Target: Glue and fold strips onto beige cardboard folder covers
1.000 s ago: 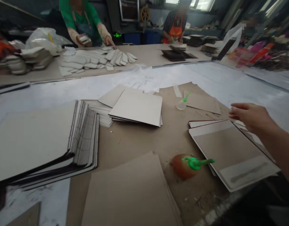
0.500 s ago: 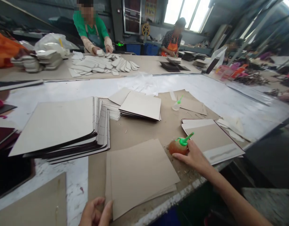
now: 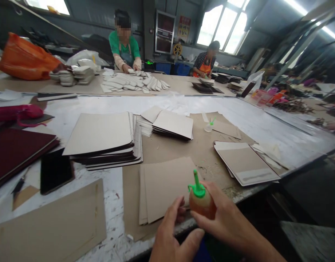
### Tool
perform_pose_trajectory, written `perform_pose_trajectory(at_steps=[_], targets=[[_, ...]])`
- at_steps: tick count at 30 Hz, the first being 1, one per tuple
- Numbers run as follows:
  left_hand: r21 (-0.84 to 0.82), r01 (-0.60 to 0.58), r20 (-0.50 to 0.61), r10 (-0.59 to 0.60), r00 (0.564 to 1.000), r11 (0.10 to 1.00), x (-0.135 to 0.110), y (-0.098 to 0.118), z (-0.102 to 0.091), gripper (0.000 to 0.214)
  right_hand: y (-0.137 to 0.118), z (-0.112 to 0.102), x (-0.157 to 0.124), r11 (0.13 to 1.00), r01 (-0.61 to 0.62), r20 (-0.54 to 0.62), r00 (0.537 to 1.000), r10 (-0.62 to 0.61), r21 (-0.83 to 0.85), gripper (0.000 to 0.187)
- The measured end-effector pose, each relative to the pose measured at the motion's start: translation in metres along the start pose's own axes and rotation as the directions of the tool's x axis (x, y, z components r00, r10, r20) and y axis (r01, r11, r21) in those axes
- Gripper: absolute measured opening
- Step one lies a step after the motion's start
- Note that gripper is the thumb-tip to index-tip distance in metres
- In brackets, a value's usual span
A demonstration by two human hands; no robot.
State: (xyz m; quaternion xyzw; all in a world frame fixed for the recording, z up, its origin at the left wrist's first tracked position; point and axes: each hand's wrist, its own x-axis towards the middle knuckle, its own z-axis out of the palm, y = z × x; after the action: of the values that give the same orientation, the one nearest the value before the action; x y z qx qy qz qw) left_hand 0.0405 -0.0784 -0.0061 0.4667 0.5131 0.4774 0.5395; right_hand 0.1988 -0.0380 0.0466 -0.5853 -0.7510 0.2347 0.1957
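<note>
My right hand [image 3: 222, 213] is wrapped round a squat glue bottle [image 3: 200, 203] with amber contents and a green nozzle cap, held upright above the table's front edge. Close beside the bottle is my left hand [image 3: 174, 233], thumb and fingers apart, with nothing in it. Just beyond both hands lies a small stack of thin brown cardboard sheets [image 3: 167, 185], partly covered by the bottle and fingers. To the right, a cream-edged panel with a brown middle [image 3: 246, 162] rests on another like it.
A tall stack of cream boards [image 3: 102, 133] stands left of centre, a smaller stack [image 3: 173, 123] behind. A phone [image 3: 56, 171], dark red folders [image 3: 17, 153] and a brown sheet [image 3: 55, 222] lie left. A small clear bottle [image 3: 208, 127] stands farther back. A co-worker [image 3: 125, 47] handles white pieces.
My right hand has lifted the glue bottle and brought it left and nearer to me. My left hand has left the cardboard sheets' corner and moved right towards the bottle. The view has shifted left.
</note>
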Motion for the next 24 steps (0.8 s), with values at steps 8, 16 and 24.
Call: perform_pose_trajectory(at_steps=[8,16,24], targets=[[-0.282,0.262,0.138,-0.231,0.963,0.923,-0.021,-0.005,-0.002,0.065,-0.018,0.054,-0.043,0.977,0.064,0.047,0.996,-0.076,0.205,0.061],[-0.172,0.298,-0.250,-0.334,0.909,0.939,-0.037,0.010,-0.051,0.067,0.028,-0.001,0.015,0.968,-0.248,-0.094,0.965,0.245,-0.023,0.040],[-0.020,0.278,-0.443,-0.257,0.859,0.960,-0.027,0.006,-0.110,0.060,0.067,0.023,0.047,0.901,-0.420,-0.107,0.896,0.430,0.108,0.015]])
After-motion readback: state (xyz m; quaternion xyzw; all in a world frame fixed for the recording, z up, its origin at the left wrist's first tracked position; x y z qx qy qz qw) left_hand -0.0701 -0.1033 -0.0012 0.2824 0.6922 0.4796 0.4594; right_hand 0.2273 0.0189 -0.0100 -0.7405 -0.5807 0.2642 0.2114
